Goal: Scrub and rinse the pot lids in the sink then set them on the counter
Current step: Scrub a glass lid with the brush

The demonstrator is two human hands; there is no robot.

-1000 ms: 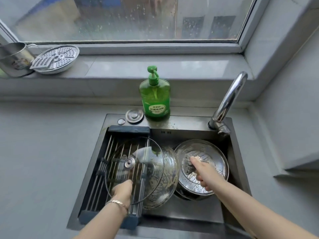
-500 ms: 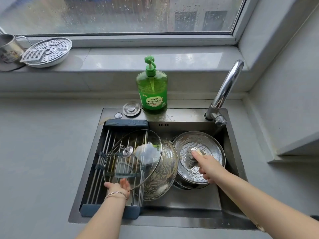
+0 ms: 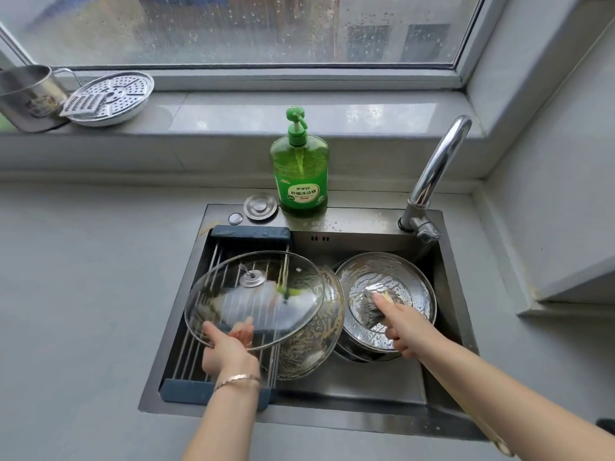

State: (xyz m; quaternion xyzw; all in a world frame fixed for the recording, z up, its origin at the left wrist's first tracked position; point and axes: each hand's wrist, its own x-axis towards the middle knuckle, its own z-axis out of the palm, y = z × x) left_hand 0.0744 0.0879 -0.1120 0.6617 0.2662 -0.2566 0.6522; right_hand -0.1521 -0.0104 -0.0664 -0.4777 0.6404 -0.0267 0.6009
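My left hand (image 3: 229,349) grips the near rim of a clear glass lid (image 3: 256,297), held tilted above the roll-up drying rack (image 3: 213,261) on the sink's left side. A soapy steel lid (image 3: 319,327) leans behind it in the middle of the sink (image 3: 349,377). On the right, another soapy steel lid (image 3: 409,284) rests on a pot. My right hand (image 3: 404,324) presses a steel-wool scrubber (image 3: 371,306) with a sponge onto that lid.
A green dish-soap pump bottle (image 3: 301,174) stands at the sink's back edge beside a round drain cover (image 3: 260,206). The chrome tap (image 3: 436,171) arches over the back right. A steamer plate (image 3: 109,96) and a metal cup (image 3: 28,94) sit on the windowsill. Grey counter (image 3: 83,294) flanks the sink.
My left hand has taken the glass lid's rim and lifted it off the rack, tilting it leftward. The right hand stays on the steel lid with the scrubber.
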